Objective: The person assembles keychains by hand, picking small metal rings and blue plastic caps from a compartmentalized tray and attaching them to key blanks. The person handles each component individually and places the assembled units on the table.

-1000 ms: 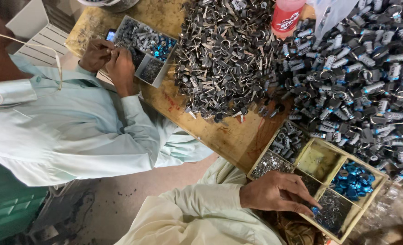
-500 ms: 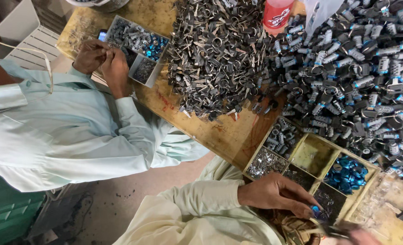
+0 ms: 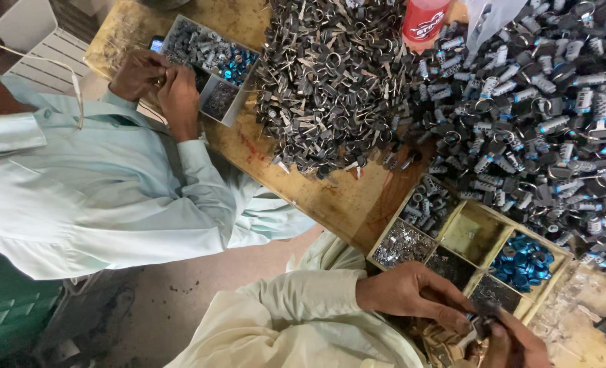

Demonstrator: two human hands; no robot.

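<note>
My left hand (image 3: pixel 412 293) reaches out of a cream sleeve to the near edge of a wooden compartment tray (image 3: pixel 453 218). Its fingertips pinch a small dark metal part (image 3: pixel 479 326). My right hand (image 3: pixel 516 345) shows only partly at the bottom edge and meets the left one at that same part, fingers closed on it. The tray holds blue caps (image 3: pixel 521 262), small silvery pieces (image 3: pixel 402 244) and dark pieces in separate compartments.
A heap of dark metal key-ring parts (image 3: pixel 330 75) and a heap of blue-banded cylinders (image 3: pixel 541 116) cover the wooden table (image 3: pixel 330 194). A red bottle (image 3: pixel 423 17) stands at the back. A co-worker in a pale green shirt works with both hands (image 3: pixel 156 82) at another tray (image 3: pixel 214 65).
My right hand has come into view at the bottom and joined my left hand on the small part. The view has shifted slightly; the co-worker's hands stay at their tray.
</note>
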